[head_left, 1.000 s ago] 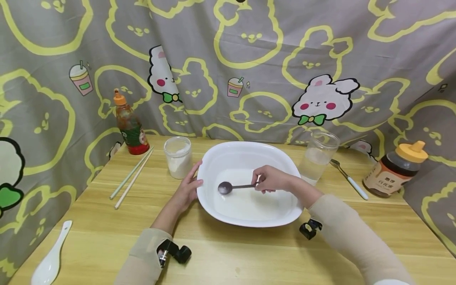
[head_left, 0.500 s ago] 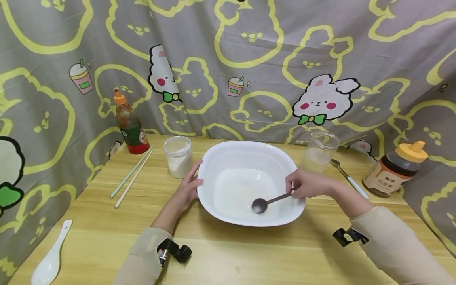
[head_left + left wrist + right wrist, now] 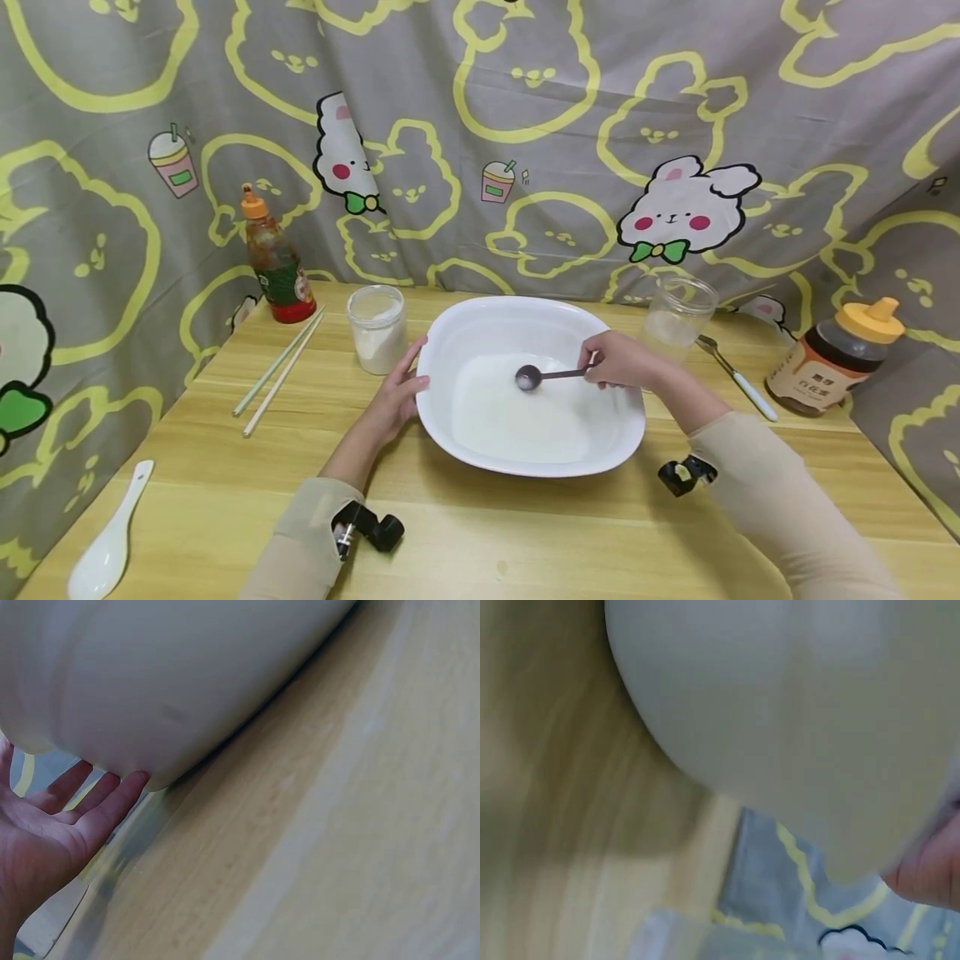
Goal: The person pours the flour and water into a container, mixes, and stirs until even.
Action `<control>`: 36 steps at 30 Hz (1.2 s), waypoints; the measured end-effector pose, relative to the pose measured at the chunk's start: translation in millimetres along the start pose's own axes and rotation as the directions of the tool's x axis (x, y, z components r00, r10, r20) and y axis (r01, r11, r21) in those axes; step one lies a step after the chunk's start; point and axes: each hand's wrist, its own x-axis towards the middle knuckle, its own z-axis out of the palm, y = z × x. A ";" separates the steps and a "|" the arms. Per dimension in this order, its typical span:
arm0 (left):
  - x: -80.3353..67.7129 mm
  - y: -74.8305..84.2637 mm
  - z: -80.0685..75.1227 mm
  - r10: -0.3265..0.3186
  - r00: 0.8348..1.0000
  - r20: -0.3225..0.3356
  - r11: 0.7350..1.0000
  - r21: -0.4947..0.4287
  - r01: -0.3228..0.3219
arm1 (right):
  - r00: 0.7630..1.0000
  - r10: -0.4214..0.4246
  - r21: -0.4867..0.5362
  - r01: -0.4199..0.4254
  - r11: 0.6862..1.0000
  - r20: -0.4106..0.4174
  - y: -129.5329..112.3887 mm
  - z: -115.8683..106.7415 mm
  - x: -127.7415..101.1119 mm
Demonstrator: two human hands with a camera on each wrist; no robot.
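Bowl [image 3: 480, 333] sat at desk [image 3: 480, 533] centre, white liquid in bottom. Your left hand [image 3: 393, 400] lay flat against bowl's left wall, fingers [image 3: 97, 796] straight, steadying. Your right hand [image 3: 618, 360] pinched handle of dark spoon [image 3: 534, 377], its head low over liquid near far side. For clean stirring: slow strokes, spoon head inside rim, bracing hand firm, no knock against jar [image 3: 677, 315] just beside.

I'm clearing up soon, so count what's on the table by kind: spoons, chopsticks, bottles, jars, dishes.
Spoons: 3
Chopsticks: 2
Bottles: 2
Jars: 2
Dishes: 1
Total: 10
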 end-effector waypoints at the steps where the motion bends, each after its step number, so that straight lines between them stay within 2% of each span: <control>1: 0.0 -0.1 0.1 -0.001 1.000 0.002 1.000 0.001 0.001 | 1.000 -0.008 0.037 0.008 0.999 0.011 -1.2 3.5 2.6; 3: 0.2 -0.4 0.2 -0.002 1.000 0.006 1.000 0.004 0.002 | 0.999 -0.032 0.092 0.028 0.995 0.037 -3.8 9.5 5.6; 7: 1.1 -0.1 0.1 0.004 1.000 0.013 1.000 0.008 -0.004 | 0.996 -0.071 0.083 0.067 0.994 0.051 -5.7 13.2 3.3; 14: 1.2 1.2 -0.2 0.014 1.000 0.005 1.000 0.012 -0.014 | 0.999 0.005 -0.035 -0.007 0.999 -0.042 1.9 -2.4 -10.6; 17: 0.0 1.0 -0.9 0.010 1.000 -0.004 1.000 0.012 -0.010 | 0.997 0.029 -0.072 -0.034 0.997 -0.076 4.0 -5.7 -9.1; 20: -1.0 0.0 -1.5 0.005 1.000 -0.003 1.000 0.002 -0.005 | 0.995 0.039 -0.060 -0.045 0.997 -0.091 4.1 -2.5 -1.0; 24: -1.5 -2.2 -1.5 0.000 1.000 0.000 1.000 -0.012 0.000 | 0.998 0.013 0.040 -0.011 0.999 -0.056 -1.6 6.7 8.2; 29: -0.3 -2.8 -0.9 0.009 1.000 0.006 1.000 -0.011 -0.009 | 0.997 -0.074 0.114 0.072 0.991 0.009 -10.0 10.3 2.8; 33: 0.0 -0.2 -0.7 0.015 1.000 0.006 1.000 0.001 -0.015 | 0.997 -0.069 0.084 0.065 0.994 0.044 -6.4 5.9 -6.7; 36: -0.3 1.1 -0.2 0.008 1.000 0.008 1.000 0.005 -0.008 | 0.999 -0.033 0.005 0.033 0.999 0.040 -1.3 -1.4 -13.9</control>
